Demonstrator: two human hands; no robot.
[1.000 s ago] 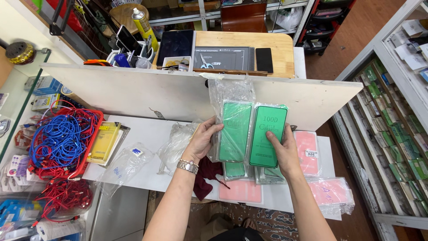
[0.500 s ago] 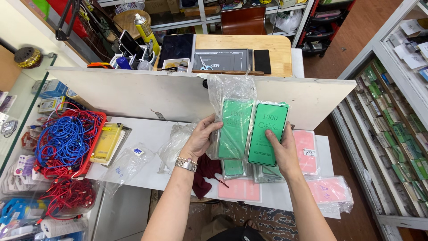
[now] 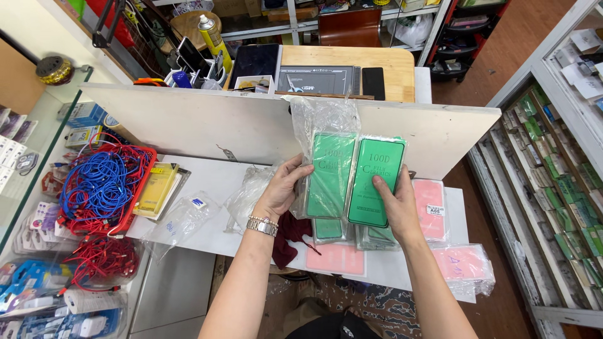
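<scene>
In the head view, the left hand point(image 3: 284, 188) holds a clear plastic bag point(image 3: 320, 122) that contains a green screen-protector pack point(image 3: 331, 176); the fingers are closed on the left edge of the bag, and a metal wristwatch point(image 3: 262, 225) sits on this wrist. The right hand point(image 3: 397, 210) holds a second green pack point(image 3: 375, 182) upright, with the thumb pressed on its front and the other fingers behind it. The two green packs are just beside each other, above the white counter point(image 3: 213, 188). Under the hands, more green packs point(image 3: 352, 231) lie on the counter, next to a dark red cloth point(image 3: 290, 238). Pink packs point(image 3: 430, 210) lie at the right of the right hand, and another pink pack point(image 3: 336, 258) lies near the front edge. An empty clear bag point(image 3: 248, 194) lies left of the left hand. Farther left, a red tray point(image 3: 135, 207) carries blue cables point(image 3: 97, 185), and a yellow packet point(image 3: 154, 188) lies just beside it.
</scene>
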